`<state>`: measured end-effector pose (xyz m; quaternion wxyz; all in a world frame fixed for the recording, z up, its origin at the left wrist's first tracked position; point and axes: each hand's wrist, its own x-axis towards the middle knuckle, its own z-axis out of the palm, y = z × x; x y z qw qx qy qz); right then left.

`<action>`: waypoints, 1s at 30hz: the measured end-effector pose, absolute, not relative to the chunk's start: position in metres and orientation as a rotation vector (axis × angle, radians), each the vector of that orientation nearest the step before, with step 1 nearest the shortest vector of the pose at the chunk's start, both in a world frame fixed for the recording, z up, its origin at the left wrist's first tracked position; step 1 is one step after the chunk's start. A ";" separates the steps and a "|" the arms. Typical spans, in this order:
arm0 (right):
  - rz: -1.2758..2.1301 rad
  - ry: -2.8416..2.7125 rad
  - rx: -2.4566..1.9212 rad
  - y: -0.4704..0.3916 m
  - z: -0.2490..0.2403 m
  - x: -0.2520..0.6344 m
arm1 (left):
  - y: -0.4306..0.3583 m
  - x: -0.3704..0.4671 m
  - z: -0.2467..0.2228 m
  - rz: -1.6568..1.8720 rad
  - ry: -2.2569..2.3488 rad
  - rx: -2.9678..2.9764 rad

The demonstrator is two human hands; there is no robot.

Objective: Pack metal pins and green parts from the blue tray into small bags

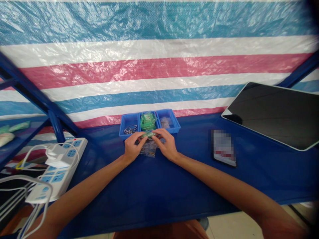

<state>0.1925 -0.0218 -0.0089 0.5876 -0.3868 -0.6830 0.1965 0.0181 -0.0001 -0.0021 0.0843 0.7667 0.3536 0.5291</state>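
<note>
My left hand (134,146) and my right hand (166,143) meet in front of three joined blue bins, pinching a small green packet (149,133) between their fingertips. Just below the fingers, clear plastic bags (149,151) with small metal pieces lie on the blue table (149,186). Loose metal pins are in the left bin (121,128). Green packets (149,120) fill the middle bin. Inside the right bin (175,124) are clear plastic bags (165,122).
A white power strip (76,146) with plugs and cables runs along the left. To the right lie a phone (223,149) and a large dark-screened device (276,114). Behind the table hangs a striped plastic sheet (149,73), between blue frame posts.
</note>
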 end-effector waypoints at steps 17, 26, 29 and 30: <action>0.441 -1.615 -0.928 -0.022 -0.012 0.192 | 0.000 0.017 -0.003 1.505 1.059 2.336; 0.429 -1.631 -0.888 -0.023 -0.010 0.192 | -0.001 0.016 -0.002 1.469 1.010 2.383; 0.421 -1.610 -0.912 -0.024 -0.011 0.192 | -0.001 0.016 -0.004 1.499 1.011 2.371; 0.417 -1.608 -0.914 -0.024 -0.011 0.192 | -0.001 0.016 -0.005 1.501 1.018 2.364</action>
